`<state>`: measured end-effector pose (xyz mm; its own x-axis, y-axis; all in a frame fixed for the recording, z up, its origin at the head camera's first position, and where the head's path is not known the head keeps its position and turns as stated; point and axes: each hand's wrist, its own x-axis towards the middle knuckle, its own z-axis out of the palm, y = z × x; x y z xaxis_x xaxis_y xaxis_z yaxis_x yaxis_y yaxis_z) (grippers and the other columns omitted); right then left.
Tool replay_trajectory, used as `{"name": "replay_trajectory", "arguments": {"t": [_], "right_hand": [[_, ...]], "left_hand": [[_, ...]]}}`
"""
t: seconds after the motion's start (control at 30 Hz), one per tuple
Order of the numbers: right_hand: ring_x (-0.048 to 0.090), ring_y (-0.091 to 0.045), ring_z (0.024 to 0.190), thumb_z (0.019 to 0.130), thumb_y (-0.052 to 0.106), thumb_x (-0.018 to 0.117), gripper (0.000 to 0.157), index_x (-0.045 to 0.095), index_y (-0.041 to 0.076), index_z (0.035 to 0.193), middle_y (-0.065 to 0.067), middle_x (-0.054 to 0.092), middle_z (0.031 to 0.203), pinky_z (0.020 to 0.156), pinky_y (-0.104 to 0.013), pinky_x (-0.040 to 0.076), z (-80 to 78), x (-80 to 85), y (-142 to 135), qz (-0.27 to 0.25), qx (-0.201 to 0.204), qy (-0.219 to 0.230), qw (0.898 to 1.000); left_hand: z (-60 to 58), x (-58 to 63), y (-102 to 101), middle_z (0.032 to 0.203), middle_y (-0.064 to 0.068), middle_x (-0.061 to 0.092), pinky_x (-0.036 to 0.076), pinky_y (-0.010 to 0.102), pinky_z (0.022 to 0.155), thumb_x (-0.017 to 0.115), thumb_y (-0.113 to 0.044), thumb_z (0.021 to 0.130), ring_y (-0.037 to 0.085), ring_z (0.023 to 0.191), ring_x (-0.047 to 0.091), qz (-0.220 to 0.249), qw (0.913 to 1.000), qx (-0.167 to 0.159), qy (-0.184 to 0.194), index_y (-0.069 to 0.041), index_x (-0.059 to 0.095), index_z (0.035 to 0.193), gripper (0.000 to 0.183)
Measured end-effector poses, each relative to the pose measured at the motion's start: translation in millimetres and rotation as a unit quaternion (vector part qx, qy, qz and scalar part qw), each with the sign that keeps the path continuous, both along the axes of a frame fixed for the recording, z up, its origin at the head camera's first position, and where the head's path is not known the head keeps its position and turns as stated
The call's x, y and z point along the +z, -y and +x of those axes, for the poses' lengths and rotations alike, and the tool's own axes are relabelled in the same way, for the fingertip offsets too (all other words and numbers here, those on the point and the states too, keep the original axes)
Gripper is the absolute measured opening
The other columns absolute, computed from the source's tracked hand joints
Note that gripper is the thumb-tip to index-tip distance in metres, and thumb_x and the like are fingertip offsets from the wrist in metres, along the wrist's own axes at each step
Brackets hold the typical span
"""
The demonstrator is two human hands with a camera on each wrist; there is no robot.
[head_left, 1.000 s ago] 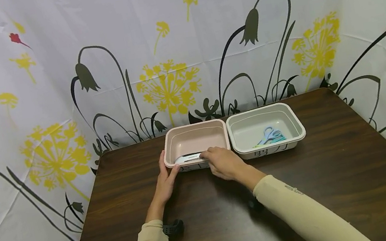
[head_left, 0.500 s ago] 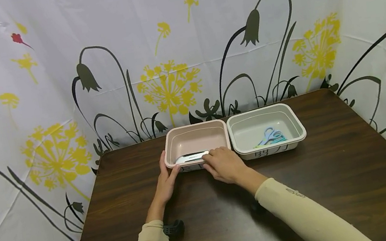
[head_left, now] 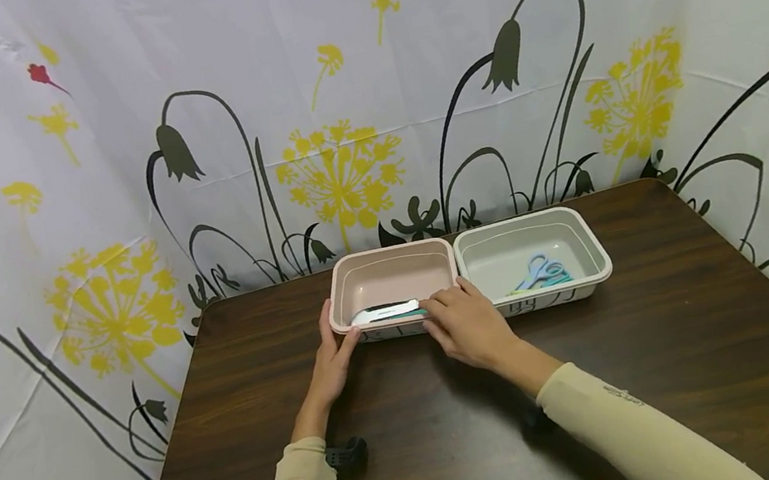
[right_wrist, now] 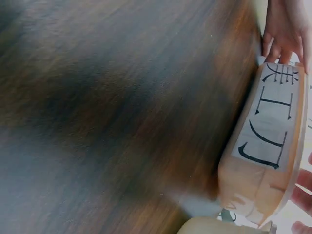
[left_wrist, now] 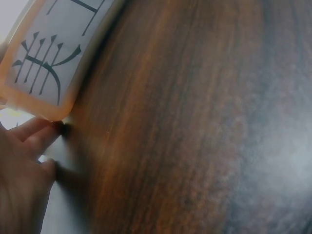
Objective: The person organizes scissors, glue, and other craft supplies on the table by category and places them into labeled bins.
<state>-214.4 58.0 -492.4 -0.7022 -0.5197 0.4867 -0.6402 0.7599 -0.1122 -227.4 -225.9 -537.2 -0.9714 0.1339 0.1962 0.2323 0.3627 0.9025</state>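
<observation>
A pink plastic bin (head_left: 388, 260) stands at the table's back edge, a paper label (right_wrist: 268, 117) with black characters on its front. Inside, along the front wall, lie a white-and-black utility knife (head_left: 384, 312) and a thin teal item (head_left: 407, 314) beside it, partly hidden. My left hand (head_left: 328, 362) grips the bin's left end, thumb at the front rim and fingers along the side. Over the front right rim is my right hand (head_left: 469, 323), its fingers loosely bent and the fingertips close to the utility knife's right end. In the right wrist view those fingers (right_wrist: 304, 187) appear beyond the rim.
Right beside the pink bin stands a grey-white bin (head_left: 506, 242) holding blue scissors (head_left: 537, 273) and teal and yellow-green items. Dark wood table (head_left: 673, 345) extends in front and to both sides. A flower-patterned curtain (head_left: 361, 92) hangs behind the table.
My right hand has let go of the utility knife and drawn back slightly to the right, uncovering more of it and the teal item. My left hand has stayed at the bin's left end.
</observation>
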Motion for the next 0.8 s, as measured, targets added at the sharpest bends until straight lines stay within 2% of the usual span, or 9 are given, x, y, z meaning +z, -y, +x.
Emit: {"name": "replay_trajectory", "arguments": {"t": [0.13, 0.3, 0.4, 0.53, 0.7, 0.8], "right_hand": [[0.061, -0.024, 0.106, 0.098, 0.032, 0.056, 0.031, 0.069, 0.012, 0.118, -0.002, 0.067, 0.111, 0.109, -0.051, 0.03, 4.7, 3.4, -11, -0.044, -0.007, -0.032, 0.998], [0.06, -0.024, 0.108, 0.096, 0.032, 0.058, 0.029, 0.071, 0.011, 0.113, -0.004, 0.067, 0.111, 0.11, -0.052, 0.027, 11.9, 7.9, -28, -0.09, -0.017, -0.054, 0.994], [0.06, -0.024, 0.107, 0.095, 0.03, 0.061, 0.028, 0.072, 0.01, 0.111, -0.004, 0.067, 0.109, 0.108, -0.053, 0.029, 16.4, 8.8, -40, -0.108, -0.022, -0.059, 0.992], [0.061, -0.026, 0.107, 0.093, 0.03, 0.063, 0.028, 0.072, 0.01, 0.11, -0.005, 0.067, 0.108, 0.106, -0.056, 0.03, 21.2, 6.9, -59, -0.119, -0.032, -0.06, 0.991], [0.06, -0.028, 0.106, 0.092, 0.03, 0.065, 0.028, 0.072, 0.009, 0.11, -0.006, 0.067, 0.109, 0.104, -0.057, 0.031, 26.4, 3.7, -85, -0.127, -0.044, -0.066, 0.989], [0.06, -0.03, 0.107, 0.091, 0.03, 0.066, 0.03, 0.072, 0.009, 0.111, -0.007, 0.067, 0.11, 0.105, -0.057, 0.03, 30.4, 4.0, -102, -0.13, -0.052, -0.067, 0.988]], "left_hand": [[-2.8, -5.7, 1, 0.157, 0.019, 0.028, 0.027, 0.055, 0.109, 0.055, -0.026, 0.101, 0.034, 0.14, 0.033, -0.01, 0.9999, 0.009, -0.006, -0.019, 0.007, 0.158, 0.075], [-3.5, -8.7, 2, 0.156, 0.021, 0.027, 0.028, 0.054, 0.108, 0.054, -0.022, 0.102, 0.035, 0.14, 0.033, 0.011, 0.9997, -0.004, -0.024, -0.013, 0.006, 0.158, 0.074], [-3.8, -9.9, 2, 0.157, 0.021, 0.025, 0.028, 0.053, 0.108, 0.054, -0.021, 0.102, 0.034, 0.14, 0.032, 0.015, 0.9995, -0.008, -0.025, -0.015, 0.005, 0.158, 0.075], [-3.4, -6.5, 2, 0.158, 0.019, 0.023, 0.029, 0.05, 0.108, 0.054, -0.021, 0.102, 0.033, 0.141, 0.032, 0.011, 0.9998, -0.01, -0.012, -0.017, 0.003, 0.158, 0.076], [-4.7, -1.8, 5, 0.157, 0.025, 0.021, 0.028, 0.052, 0.109, 0.055, -0.02, 0.102, 0.038, 0.141, 0.03, 0.025, 0.9993, -0.025, 0.016, -0.009, -0.002, 0.157, 0.08], [-3.2, -0.2, 8, 0.158, 0.025, 0.019, 0.025, 0.052, 0.11, 0.055, -0.023, 0.101, 0.04, 0.142, 0.026, 0.021, 0.9988, -0.028, 0.035, -0.009, -0.004, 0.157, 0.083]]}}
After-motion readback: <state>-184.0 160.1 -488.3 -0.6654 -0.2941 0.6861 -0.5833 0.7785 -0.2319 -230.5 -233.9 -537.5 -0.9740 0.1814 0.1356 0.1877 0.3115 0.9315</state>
